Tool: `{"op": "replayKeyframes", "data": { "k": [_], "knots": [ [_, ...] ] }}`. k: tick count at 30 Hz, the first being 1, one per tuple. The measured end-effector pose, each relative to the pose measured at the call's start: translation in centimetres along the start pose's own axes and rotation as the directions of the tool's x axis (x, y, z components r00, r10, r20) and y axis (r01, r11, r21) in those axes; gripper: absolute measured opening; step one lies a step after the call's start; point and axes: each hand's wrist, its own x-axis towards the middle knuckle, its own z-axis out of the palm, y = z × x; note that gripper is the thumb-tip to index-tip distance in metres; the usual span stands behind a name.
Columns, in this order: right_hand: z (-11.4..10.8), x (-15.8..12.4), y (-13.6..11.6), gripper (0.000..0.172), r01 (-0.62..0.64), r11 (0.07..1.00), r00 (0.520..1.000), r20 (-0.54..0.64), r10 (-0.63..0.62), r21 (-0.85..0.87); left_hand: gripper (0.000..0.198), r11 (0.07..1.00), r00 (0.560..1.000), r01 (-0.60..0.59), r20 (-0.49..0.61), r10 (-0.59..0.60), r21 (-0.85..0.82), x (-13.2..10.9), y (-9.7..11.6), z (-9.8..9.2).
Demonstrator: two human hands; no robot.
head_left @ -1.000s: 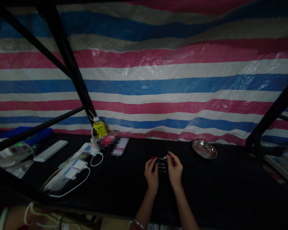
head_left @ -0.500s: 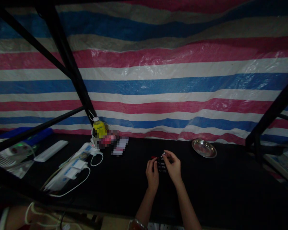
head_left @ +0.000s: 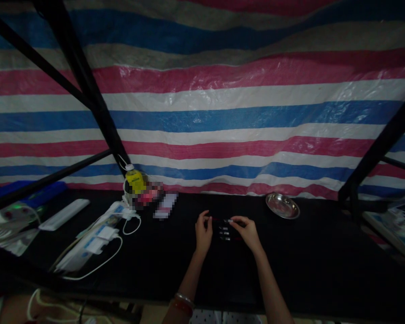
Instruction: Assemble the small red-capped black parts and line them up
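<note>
A slim dark stick with a silver band (head_left: pixel 227 220) spans the gap between my two hands, just above the black table. My left hand (head_left: pixel 203 230) is closed, its thumb and fingers pinching the stick's left end, where a little dark red shows. The right end, near the silver part, is pinched by my right hand (head_left: pixel 249 230). Several similar dark pieces with silver bands (head_left: pixel 224 233) lie in a row between the hands on the table. Their exact kind is too dark and small to make out.
At the back right is a round metal dish (head_left: pixel 282 206). To the left are a power strip (head_left: pixel 91 238) with white plugs and cables, a yellow bottle (head_left: pixel 135 181) and a pixelated flat item (head_left: pixel 166 206). Black frame posts (head_left: pixel 99 112) stand before a striped tarp (head_left: pixel 222 121).
My hands have moved apart sideways, uncovering the row of dark pieces and the stick between them. The view has shifted slightly, so the surroundings appear further left.
</note>
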Motion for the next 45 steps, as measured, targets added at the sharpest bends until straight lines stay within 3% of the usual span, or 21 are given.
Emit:
{"op": "replayKeyframes", "data": {
  "k": [3,7,16,27,33,39,43,45],
  "knots": [
    [0.6,0.1,1.4,0.025,-0.028,0.999,0.999,0.016,0.029,-0.028,0.030,0.995,1.000,0.024,-0.010,-0.023,0.099,0.8,-1.1,-0.2],
    [1.4,0.1,3.0,0.019,0.043,0.998,0.998,0.049,-0.041,-0.050,0.026,0.981,0.998,0.044,-0.060,-0.033,0.188,0.9,-2.1,-0.1],
    [1.9,0.3,4.8,0.018,0.115,0.988,0.992,0.054,-0.109,-0.105,0.022,0.958,0.991,0.092,-0.122,-0.061,0.271,0.9,-2.5,0.0],
    [1.8,-0.1,4.4,0.018,0.131,0.979,0.991,-0.008,-0.134,-0.155,0.020,0.964,0.988,0.093,-0.145,-0.058,0.251,0.8,-2.9,0.1],
    [-0.4,-1.1,5.4,0.022,0.070,0.969,0.979,-0.169,-0.112,-0.237,0.020,0.956,0.988,0.044,-0.153,0.001,0.289,0.8,-2.7,-0.1],
    [-2.8,-2.0,7.0,0.031,0.015,0.925,0.937,-0.317,-0.145,-0.380,0.019,0.922,0.984,-0.159,-0.014,0.175,0.353,0.2,-0.5,-0.1],
    [-2.4,-0.6,6.8,0.035,-0.023,0.828,0.949,-0.273,-0.158,-0.560,0.019,0.892,0.970,-0.243,0.089,0.226,0.382,-1.0,2.4,0.8],
    [-2.2,0.4,6.5,0.035,-0.037,0.772,0.961,-0.236,-0.148,-0.635,0.018,0.864,0.948,-0.304,0.215,0.233,0.402,-2.0,3.8,1.5]
  ]
}}
